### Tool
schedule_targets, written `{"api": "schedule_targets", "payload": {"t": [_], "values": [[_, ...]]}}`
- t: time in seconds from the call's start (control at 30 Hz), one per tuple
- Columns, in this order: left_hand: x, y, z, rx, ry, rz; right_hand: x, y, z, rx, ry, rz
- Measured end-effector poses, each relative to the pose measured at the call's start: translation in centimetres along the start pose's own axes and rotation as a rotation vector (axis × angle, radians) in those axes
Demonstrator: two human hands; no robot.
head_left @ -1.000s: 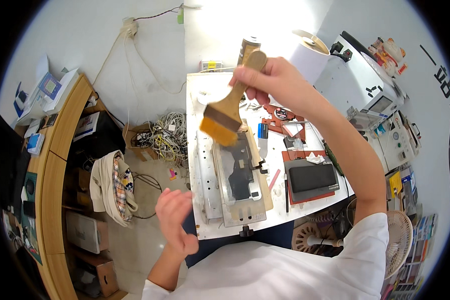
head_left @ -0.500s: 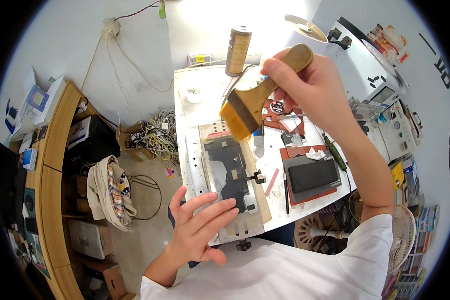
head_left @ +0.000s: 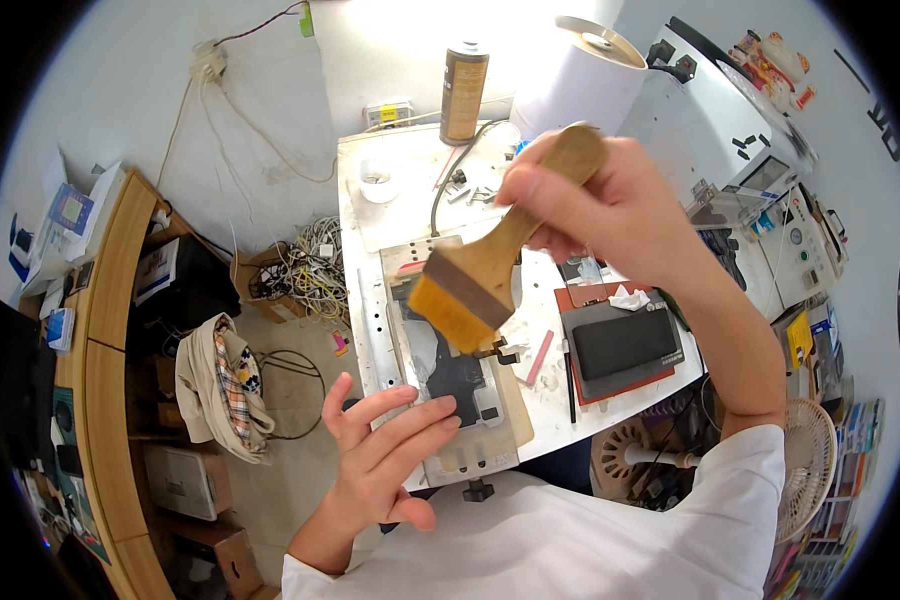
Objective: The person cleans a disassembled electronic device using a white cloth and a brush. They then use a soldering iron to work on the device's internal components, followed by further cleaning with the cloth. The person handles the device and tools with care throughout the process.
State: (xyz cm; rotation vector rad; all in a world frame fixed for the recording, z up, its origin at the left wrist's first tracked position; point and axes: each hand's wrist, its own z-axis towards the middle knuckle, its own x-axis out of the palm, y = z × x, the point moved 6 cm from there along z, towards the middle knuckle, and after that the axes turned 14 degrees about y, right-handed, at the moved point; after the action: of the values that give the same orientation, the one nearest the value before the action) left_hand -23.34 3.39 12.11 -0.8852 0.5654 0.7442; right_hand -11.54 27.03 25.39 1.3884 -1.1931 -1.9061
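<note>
My right hand (head_left: 595, 205) grips the wooden handle of a wide paintbrush (head_left: 490, 260), whose yellow bristles hang over the upper part of a metal jig (head_left: 490, 450). A dark, thin phone-shaped panel (head_left: 455, 380) lies in the jig, with a black clamp (head_left: 500, 352) at its right side. My left hand (head_left: 380, 460) is spread open at the jig's lower left, fingertips over its edge; I cannot tell whether they touch it.
On the white table (head_left: 380, 230) are a spray can (head_left: 464, 92), a small white cup (head_left: 378, 180), a pink stick (head_left: 538, 358) and a black pad (head_left: 625, 350). Shelving (head_left: 110, 330) stands left, machines (head_left: 805, 255) right, a fan (head_left: 805, 470) lower right.
My left hand has moved up and right onto the jig's lower left. The brush in my right hand has swung and, since half a second ago, moved down over the panel.
</note>
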Motion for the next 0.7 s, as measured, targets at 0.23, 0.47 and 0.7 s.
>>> {"api": "schedule_targets", "payload": {"t": [0.23,0.47,0.7], "values": [[-0.2,-0.1,0.0,-0.014,-0.005,-0.013,-3.7,-1.1,-0.4,0.039,-0.334,-0.194],[-0.6,-0.1,-0.2,-0.025,-0.011,0.000,-2.1,-1.0,-1.0,0.014,-0.301,-0.306],[-0.8,-0.1,-0.5,-0.036,-0.031,0.021,3.9,3.7,-2.4,-0.595,0.151,-0.698]]}}
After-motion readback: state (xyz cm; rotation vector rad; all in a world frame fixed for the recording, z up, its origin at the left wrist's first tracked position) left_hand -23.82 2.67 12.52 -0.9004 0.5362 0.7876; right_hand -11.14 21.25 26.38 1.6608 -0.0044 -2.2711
